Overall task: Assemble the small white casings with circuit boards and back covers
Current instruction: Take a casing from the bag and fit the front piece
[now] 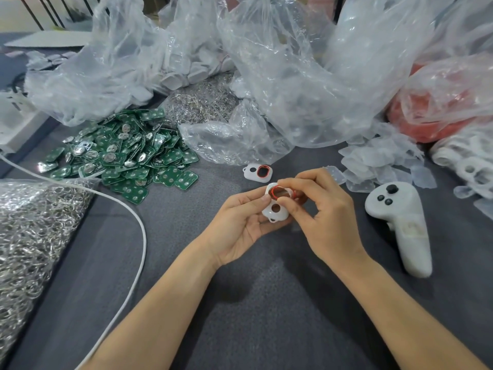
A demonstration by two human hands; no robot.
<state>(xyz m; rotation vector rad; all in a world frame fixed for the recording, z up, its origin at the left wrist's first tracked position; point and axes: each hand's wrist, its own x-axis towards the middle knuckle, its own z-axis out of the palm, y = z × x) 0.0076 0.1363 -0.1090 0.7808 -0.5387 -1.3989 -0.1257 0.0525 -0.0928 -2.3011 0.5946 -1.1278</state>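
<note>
While a white casing (281,215) is being held just right of the frame's centre, above the grey table (266,303), it is being gripped from the left by the left hand (240,225), with fingers curled beneath it and the thumb being pressed on its edge. At its upper end a red ring (270,193) is being pinched by the thumb and fingertips of the right hand (328,209). A second casing (248,174), also ringed in red, is being left lying just above the hands. Green boards (122,156) are being kept in a heap at centre left and a bag (34,231) of metal rings at lower left, with a white cable (145,244) being trailed between them. A white controller (400,222) is being left at right, below clear pieces (381,158).
</note>
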